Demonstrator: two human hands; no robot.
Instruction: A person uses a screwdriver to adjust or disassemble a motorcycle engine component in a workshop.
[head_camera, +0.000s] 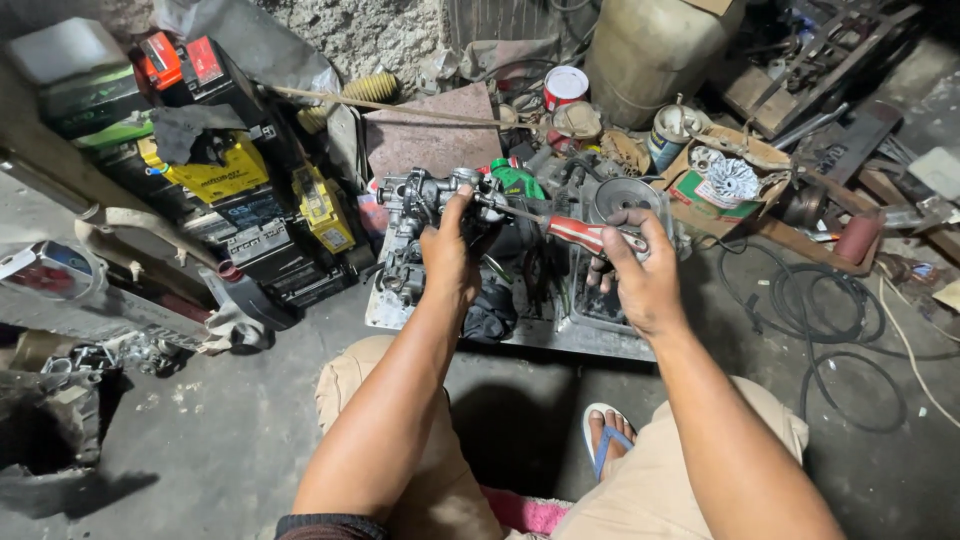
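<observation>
Grey cast metal fills the middle of the frame: an engine part (425, 200) with ports and bolts, standing on a flat metal tray (560, 335) that lies on the concrete floor (230, 440). The left hand (447, 255) comes up from below and closes around the right flank of this part, thumb raised against its upper edge near a round fitting. The right hand (640, 275) sits to the right of centre, fingers curled about the red handle of a screwdriver (565, 228).

The screwdriver's long axis runs nearly level across the picture, sloping slightly upward toward the left; its handle lies in the right hand and its thin shaft reaches left to the top of the engine part, just above the left thumb. Whether the tip is seated in a screw head cannot be made out. The part thus lies left of and slightly above the right hand, and the left hand is the nearer one, already touching it.

Around them: stacked batteries (240, 200) at upper left, a cardboard box (715, 185) holding a finned white wheel at upper right, black cables (820, 310) looped at right, and a sandalled foot (605, 435) at lower centre.
</observation>
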